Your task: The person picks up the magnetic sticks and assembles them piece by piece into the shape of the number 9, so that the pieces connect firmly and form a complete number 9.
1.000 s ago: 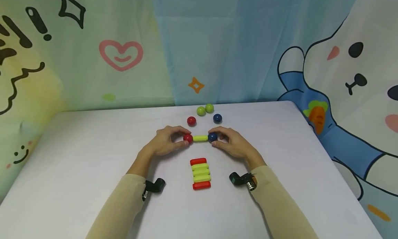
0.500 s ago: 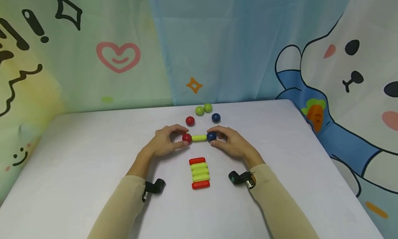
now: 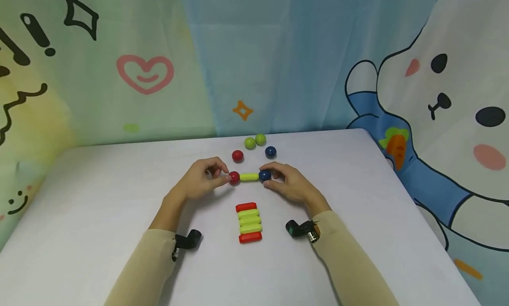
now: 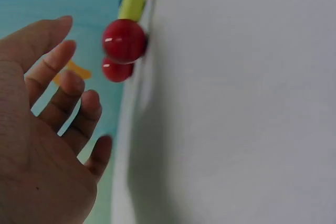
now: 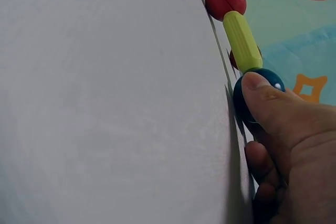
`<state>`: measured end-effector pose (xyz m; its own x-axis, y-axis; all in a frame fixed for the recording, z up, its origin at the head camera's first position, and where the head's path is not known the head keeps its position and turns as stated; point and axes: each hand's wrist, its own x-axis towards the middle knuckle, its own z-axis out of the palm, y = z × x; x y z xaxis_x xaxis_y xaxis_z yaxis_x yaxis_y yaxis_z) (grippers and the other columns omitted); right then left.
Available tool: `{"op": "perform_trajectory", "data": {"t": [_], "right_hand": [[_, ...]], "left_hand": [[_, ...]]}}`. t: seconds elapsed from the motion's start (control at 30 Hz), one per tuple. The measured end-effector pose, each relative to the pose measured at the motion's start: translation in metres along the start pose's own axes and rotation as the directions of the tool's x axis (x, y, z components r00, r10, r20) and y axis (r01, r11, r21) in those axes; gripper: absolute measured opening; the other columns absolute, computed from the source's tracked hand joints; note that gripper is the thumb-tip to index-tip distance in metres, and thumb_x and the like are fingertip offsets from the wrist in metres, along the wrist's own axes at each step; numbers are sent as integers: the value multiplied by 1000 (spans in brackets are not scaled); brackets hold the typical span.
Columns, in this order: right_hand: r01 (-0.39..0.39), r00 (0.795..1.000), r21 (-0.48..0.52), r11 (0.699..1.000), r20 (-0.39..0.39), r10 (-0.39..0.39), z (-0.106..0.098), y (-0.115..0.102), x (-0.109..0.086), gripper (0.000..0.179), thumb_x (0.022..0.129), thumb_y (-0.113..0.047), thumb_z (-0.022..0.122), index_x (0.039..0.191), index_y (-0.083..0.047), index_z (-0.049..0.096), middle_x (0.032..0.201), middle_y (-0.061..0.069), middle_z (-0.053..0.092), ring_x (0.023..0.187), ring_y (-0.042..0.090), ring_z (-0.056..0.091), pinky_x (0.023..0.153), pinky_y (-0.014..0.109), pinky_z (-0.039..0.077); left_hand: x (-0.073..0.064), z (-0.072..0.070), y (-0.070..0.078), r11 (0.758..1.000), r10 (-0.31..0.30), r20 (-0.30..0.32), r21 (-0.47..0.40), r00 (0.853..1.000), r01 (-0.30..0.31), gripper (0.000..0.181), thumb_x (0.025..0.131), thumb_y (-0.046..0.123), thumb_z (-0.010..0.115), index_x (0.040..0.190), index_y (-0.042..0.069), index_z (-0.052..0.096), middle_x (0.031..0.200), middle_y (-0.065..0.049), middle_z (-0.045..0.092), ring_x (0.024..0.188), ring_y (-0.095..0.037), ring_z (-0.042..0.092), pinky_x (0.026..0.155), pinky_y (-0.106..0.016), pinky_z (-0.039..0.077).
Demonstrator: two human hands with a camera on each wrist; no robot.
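Observation:
A yellow-green rod joins a red ball on its left to a dark blue ball on its right. My right hand pinches the blue ball between thumb and fingers; in the right wrist view the thumb lies across it. My left hand is beside the red ball, fingers loosely bent. The left wrist view shows a gap between those fingers and the red ball, with nothing held.
Behind the joined piece lie a loose red ball, a blue ball and two green balls. Nearer me, several yellow-green and red rods lie in a stacked row on the white table. A printed curtain hangs behind.
My left hand has let go of the red ball and drawn slightly left. The right hand keeps its pinch on the blue ball. The whole head view has shifted a little.

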<state>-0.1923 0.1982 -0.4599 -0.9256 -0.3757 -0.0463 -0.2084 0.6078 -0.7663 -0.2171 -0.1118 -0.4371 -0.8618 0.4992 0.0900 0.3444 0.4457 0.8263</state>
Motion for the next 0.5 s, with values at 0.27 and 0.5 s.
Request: {"op": "perform_trajectory", "data": {"t": [0.27,0.5], "right_hand": [[-3,1000,6,1000,-17,3,1,0,-1,39,98,-26,71,136,-25,64,118,1,61,108,23,51,96,41,43],[10,1000,-3,1000,-13,-10,3,0,0,39,98,-25,71,137,-25,63,121,0,62,109,23,51,97,41,43]], "left_hand": [[-7,-2,24,996,32,142,73,989,-43,11,91,17,77,102,17,76,89,6,68,85,-19,60,75,-33,52],[-11,13,31,975,-12,239,220,971,-42,20,91,25,78,109,18,74,96,10,67,88,-14,60,78,-30,54]]}}
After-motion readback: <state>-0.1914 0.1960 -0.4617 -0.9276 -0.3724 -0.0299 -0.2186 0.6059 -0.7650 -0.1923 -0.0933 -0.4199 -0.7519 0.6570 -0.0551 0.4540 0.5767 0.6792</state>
